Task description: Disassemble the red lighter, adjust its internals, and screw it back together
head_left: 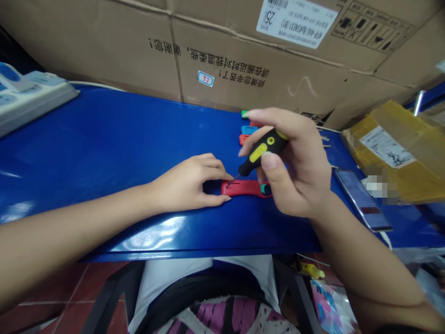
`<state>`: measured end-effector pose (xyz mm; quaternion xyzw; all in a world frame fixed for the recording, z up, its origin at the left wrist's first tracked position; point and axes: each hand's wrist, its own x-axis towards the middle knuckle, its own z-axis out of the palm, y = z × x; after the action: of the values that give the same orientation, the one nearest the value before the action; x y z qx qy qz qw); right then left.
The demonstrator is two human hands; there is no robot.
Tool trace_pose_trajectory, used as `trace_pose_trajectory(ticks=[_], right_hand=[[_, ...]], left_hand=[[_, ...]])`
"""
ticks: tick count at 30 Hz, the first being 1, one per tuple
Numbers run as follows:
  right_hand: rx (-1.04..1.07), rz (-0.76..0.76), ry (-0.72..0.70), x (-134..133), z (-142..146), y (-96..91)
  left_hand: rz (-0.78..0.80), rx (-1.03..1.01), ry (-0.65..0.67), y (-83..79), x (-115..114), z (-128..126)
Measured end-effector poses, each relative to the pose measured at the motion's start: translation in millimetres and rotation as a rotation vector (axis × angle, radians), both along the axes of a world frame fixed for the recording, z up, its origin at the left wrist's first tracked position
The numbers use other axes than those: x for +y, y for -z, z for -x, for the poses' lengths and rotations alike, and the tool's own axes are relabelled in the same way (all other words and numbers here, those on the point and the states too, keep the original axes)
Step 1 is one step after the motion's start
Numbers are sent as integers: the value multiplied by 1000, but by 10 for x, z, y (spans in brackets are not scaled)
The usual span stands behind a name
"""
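On the blue table lies a long red plastic handle-shaped piece with a slot near its left end and a dark green part in its right end. My left hand grips its left end between thumb and fingers. A black and yellow screwdriver is held in my right hand, tilted, with its thin shaft reaching down to the left end of the red piece. Whether the tip sits in a screw is too small to tell. Just beyond my right hand are blue and red plastic pieces, partly hidden.
A large cardboard box stands along the back of the blue table. At left is a power strip. On the right lie a phone and a yellow-taped parcel. A small green piece rests by the box.
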<state>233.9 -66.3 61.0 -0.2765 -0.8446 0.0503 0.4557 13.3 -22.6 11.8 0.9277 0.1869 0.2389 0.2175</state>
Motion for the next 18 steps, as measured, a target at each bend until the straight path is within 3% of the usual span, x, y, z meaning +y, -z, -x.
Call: trace_pose_trajectory(ticks=[6, 12, 18], right_hand=[[-13, -205, 92, 17, -22, 0], [18, -42, -10, 5, -37, 13], [-41, -294, 197, -19, -13, -18]], left_hand=[[-16, -5, -14, 7, -8, 0], [7, 14, 2, 1, -1, 0], [-6, 11, -20, -1, -12, 1]])
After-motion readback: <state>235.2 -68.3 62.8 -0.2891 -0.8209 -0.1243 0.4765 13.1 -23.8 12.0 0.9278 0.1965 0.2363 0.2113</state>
